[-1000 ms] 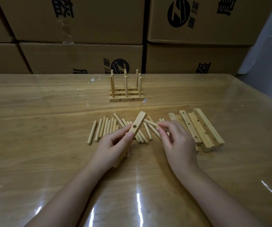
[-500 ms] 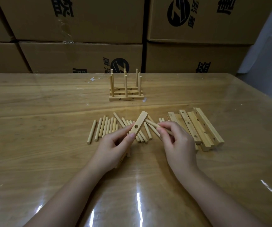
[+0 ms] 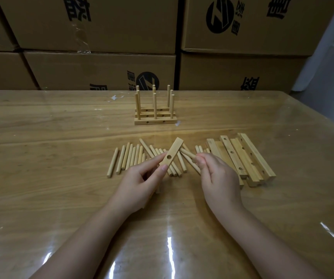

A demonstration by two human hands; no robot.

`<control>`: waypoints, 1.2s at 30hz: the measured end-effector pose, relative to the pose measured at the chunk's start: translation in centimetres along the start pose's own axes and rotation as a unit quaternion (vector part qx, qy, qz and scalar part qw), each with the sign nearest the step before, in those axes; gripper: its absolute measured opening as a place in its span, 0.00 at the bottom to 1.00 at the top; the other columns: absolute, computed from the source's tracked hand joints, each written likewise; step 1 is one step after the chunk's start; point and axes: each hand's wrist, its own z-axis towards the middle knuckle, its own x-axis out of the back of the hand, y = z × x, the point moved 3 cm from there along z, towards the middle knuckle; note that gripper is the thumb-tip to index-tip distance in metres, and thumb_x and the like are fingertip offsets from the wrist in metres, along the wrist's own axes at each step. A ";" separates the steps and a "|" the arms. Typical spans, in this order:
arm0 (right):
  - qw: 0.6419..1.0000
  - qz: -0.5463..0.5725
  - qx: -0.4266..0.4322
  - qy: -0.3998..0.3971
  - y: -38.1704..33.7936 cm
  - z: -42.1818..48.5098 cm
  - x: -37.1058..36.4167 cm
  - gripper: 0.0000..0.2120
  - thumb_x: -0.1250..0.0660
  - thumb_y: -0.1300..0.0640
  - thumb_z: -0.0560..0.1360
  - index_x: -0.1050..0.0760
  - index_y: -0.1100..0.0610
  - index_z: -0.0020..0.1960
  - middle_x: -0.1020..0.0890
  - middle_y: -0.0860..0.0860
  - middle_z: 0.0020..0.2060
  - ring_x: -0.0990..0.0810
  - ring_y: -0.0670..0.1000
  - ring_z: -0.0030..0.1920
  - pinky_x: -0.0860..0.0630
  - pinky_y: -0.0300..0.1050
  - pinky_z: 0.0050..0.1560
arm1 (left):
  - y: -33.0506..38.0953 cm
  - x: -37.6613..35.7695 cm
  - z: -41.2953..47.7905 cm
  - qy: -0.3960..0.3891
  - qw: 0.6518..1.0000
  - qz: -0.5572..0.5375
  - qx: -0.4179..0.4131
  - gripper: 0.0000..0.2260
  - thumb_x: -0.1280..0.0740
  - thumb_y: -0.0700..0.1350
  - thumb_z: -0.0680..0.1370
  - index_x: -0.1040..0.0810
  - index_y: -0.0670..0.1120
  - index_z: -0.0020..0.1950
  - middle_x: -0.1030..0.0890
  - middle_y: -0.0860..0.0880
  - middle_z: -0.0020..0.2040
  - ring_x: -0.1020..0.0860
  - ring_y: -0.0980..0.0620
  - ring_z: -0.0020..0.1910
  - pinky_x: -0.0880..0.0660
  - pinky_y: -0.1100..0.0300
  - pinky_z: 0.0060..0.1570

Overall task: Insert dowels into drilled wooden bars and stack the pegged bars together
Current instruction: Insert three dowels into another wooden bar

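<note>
Above table: hands [image 3: 140,182] grip bar [image 3: 171,151] (dowel [image 3: 188,153]).

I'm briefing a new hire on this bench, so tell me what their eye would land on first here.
First, the two hands at the centre: the left hand holds a drilled bar tilted up, while the right hand pinches a dowel aimed toward it. Behind them, the pegged stack stands with dowels upright. Loose dowels lie on the table, undrilled-side bars piled at the right.
</note>
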 end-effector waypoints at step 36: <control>0.963 -0.197 -0.037 -0.181 2.5 0.2 -2.5 0.12 0.41 0.48 0.78 0.27 0.50 0.59 0.25 0.45 0.50 0.27 0.45 0.52 0.34 0.41 0.55 | -1.9 1.3 1.1 0.132 0.941 -0.255 0.177 0.13 0.42 0.45 0.82 0.25 0.48 0.64 0.19 0.49 0.32 0.21 0.56 0.30 0.24 0.65 0.30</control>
